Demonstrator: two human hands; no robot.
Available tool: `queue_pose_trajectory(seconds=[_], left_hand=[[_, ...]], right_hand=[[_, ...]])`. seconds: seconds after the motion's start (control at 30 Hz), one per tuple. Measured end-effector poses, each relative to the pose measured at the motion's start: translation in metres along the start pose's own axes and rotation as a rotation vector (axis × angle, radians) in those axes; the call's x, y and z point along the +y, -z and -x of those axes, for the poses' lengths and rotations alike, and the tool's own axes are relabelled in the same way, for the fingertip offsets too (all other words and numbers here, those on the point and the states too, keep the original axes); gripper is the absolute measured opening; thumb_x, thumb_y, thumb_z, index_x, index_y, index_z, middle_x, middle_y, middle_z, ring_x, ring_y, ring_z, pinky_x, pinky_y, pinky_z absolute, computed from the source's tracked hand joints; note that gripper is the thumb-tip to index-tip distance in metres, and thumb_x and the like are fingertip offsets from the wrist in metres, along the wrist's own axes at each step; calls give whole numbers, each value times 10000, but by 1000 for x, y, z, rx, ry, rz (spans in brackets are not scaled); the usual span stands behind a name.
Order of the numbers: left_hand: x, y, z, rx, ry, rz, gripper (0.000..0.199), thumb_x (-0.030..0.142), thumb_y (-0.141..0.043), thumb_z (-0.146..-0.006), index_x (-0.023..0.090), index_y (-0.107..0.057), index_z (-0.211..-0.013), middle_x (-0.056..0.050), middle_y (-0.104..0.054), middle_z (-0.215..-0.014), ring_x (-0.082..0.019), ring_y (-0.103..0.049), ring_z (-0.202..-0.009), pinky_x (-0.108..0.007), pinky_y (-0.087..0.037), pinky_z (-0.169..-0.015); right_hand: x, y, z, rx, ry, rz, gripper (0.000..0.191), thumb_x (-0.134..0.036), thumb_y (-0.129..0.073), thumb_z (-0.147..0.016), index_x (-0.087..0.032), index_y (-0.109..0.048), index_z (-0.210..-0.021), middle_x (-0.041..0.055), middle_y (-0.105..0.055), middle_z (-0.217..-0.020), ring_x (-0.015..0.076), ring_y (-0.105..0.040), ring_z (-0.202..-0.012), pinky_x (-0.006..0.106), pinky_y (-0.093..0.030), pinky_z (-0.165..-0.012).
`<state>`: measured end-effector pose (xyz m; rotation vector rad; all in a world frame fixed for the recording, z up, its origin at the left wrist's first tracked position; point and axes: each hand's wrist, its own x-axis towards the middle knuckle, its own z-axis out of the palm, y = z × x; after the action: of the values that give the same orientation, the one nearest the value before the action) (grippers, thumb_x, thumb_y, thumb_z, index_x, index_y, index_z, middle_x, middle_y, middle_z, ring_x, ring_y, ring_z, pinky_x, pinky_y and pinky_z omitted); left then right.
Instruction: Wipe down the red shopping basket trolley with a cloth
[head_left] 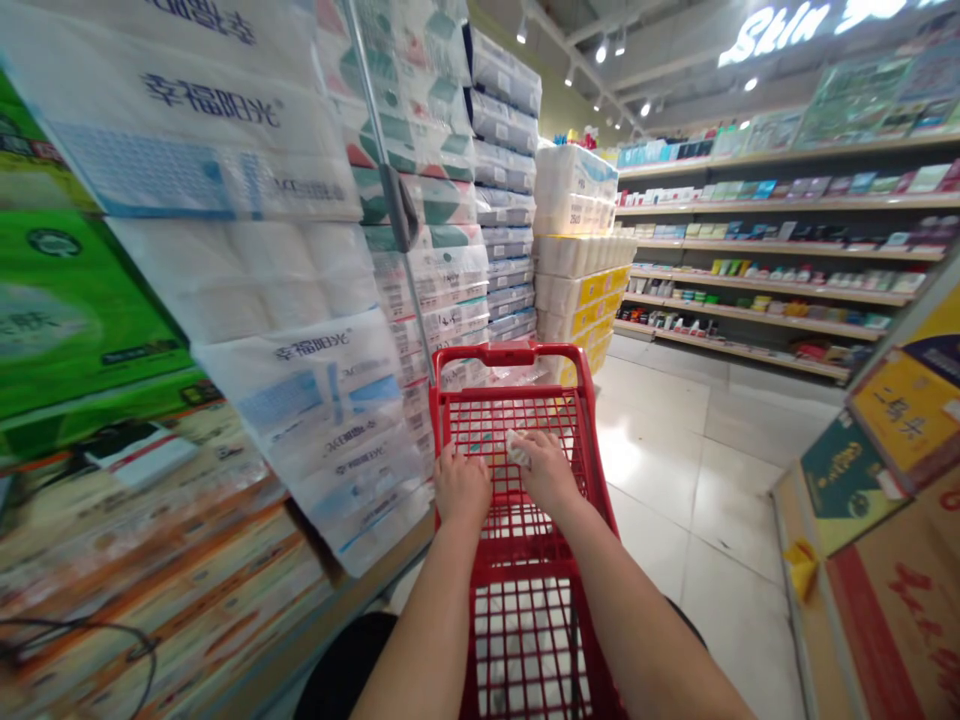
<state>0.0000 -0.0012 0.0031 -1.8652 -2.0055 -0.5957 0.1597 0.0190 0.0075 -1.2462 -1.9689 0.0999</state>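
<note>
A red shopping cart or basket with a grid body [525, 550] stands right in front of me, its red handle frame [510, 355] at the far end. My left hand [463, 485] rests at the left side of the red grid with its fingers curled; what lies under them is hidden. To its right, my right hand [546, 468] is closed over the grid, pinching a small crumpled white piece [517, 448] that looks like tissue or paper.
Tall stacks of wrapped paper rolls [315, 370] rise close on the left, beside green packs [75, 290]. A thin metal pole [375, 100] stands before them. Shelves of small goods [780, 250] line the back right. Cartons [900, 420] flank the tiled floor [675, 480] at right.
</note>
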Motion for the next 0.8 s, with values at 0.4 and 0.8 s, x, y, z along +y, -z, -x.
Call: queue_pose_trajectory(seconds=[0.4, 0.8], left_hand=[[-3, 8, 5, -4, -8, 20, 406, 301, -381, -938, 124, -746, -918, -137, -689, -1042, -288, -462, -1239, -433, -357, -1064], [-2, 9, 5, -23, 13, -19, 400, 278, -370, -937, 153, -750, -923, -116, -699, -1070, -280, -453, -1275, -423, -346, -1079]], right_hand=[[4, 0, 3, 80, -37, -88, 472, -8, -530, -732, -233, -657, -1127, 68, -607, -1111, 223, -520, -1029, 368, -473, -926], [-19, -14, 9, 114, 42, -45, 575, 17, -481, -743, -219, -580, -1259, 75, -592, -1269, 226, -496, -1150, 407, -449, -989]])
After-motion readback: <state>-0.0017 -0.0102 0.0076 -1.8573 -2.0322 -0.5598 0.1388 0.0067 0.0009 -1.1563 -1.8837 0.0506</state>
